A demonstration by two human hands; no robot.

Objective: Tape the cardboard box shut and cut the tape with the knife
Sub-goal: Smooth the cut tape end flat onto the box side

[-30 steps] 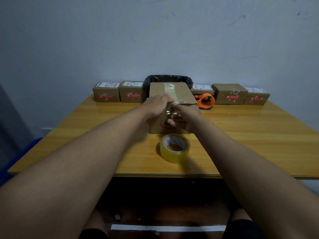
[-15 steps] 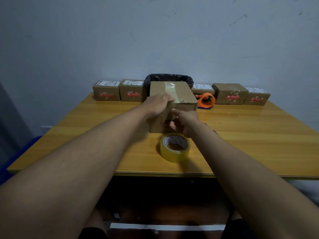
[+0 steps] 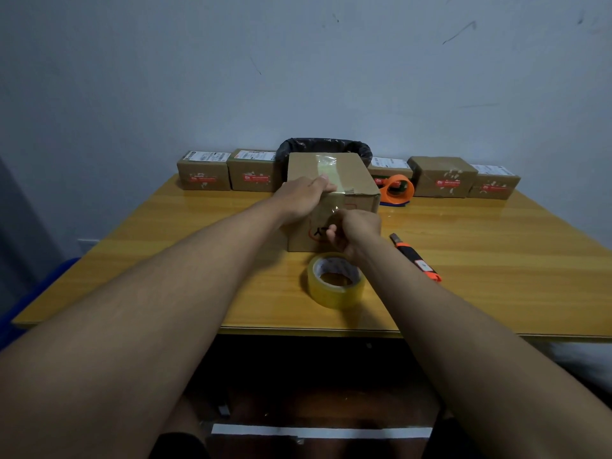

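A brown cardboard box (image 3: 354,180) stands closed in the middle of the table, with a strip of clear tape (image 3: 326,170) running over its top and down the near face. My left hand (image 3: 303,197) presses flat on the box's top front edge, fingers on the tape. My right hand (image 3: 356,228) is curled against the near face, pinching the tape's lower end. A roll of clear tape (image 3: 336,281) lies flat just in front of the box. An orange and black utility knife (image 3: 415,256) lies on the table to the right of my right forearm.
Several small labelled cardboard boxes (image 3: 203,170) line the back edge of the wooden table (image 3: 496,260). A black-lined bin (image 3: 323,147) stands behind the box. An orange tape dispenser (image 3: 397,188) sits at the back right.
My right hand has slid down the near face of the box, smoothing the tape. The knife has come into view beside my right forearm. My left hand has stayed on the top edge.
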